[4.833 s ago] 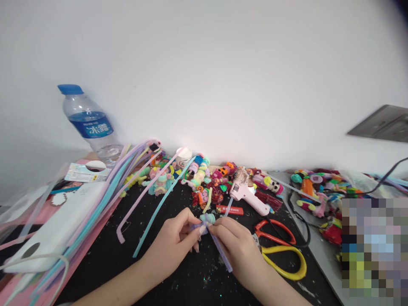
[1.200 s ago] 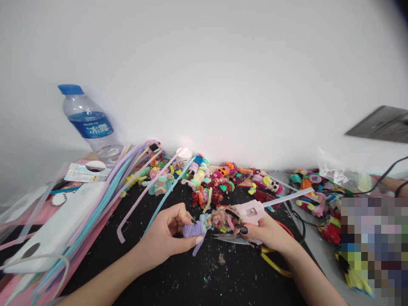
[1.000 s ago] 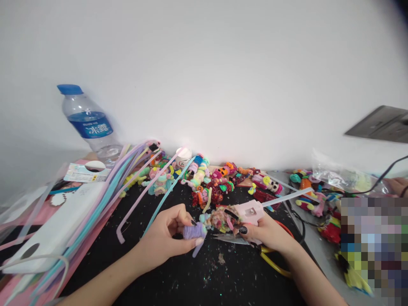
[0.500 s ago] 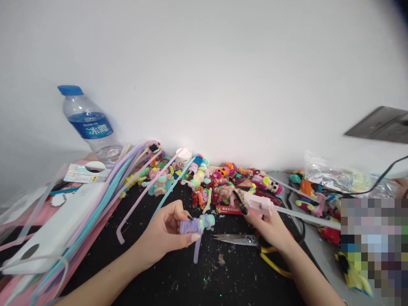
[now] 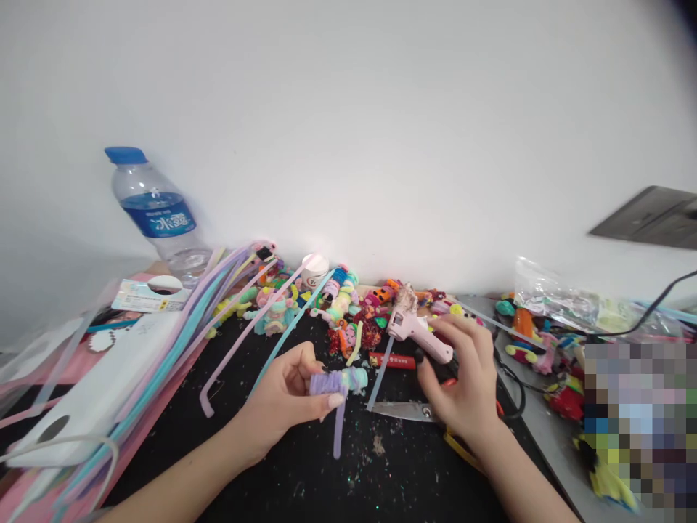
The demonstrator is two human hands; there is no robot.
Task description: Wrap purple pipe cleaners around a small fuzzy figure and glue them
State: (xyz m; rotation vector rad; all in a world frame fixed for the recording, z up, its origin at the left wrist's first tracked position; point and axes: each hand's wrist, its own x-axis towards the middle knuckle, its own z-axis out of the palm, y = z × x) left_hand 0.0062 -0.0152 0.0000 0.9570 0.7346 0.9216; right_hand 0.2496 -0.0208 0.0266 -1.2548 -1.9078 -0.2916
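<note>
Between the thumb and fingers of my left hand [image 5: 291,392] is a wrapped pipe-cleaner figure [image 5: 327,385], purple with a pale green and aqua end. A purple strand hangs down from it. My right hand [image 5: 462,370] is open beside the handle of a pink hot glue gun [image 5: 419,334], fingers curved and apart. The gun lies with its grimy nozzle toward the wall, and a translucent glue stick [image 5: 381,374] sticks out of its back toward me. Scissors [image 5: 406,412] lie beneath my right hand, which hides part of their yellow handle.
Finished pipe-cleaner figures [image 5: 275,312] crowd the back along the wall. Loose pipe cleaners [image 5: 179,341] and a white card [image 5: 87,385] cover the left side. A water bottle [image 5: 157,211] leans there. A red packet [image 5: 395,361] lies mid-table; a black cable [image 5: 661,298] runs at right.
My right hand has put the glue gun down at the back of the mat and let go, its fingers opening. The gun has turned, nozzle toward the wall. My left hand has hardly moved.
</note>
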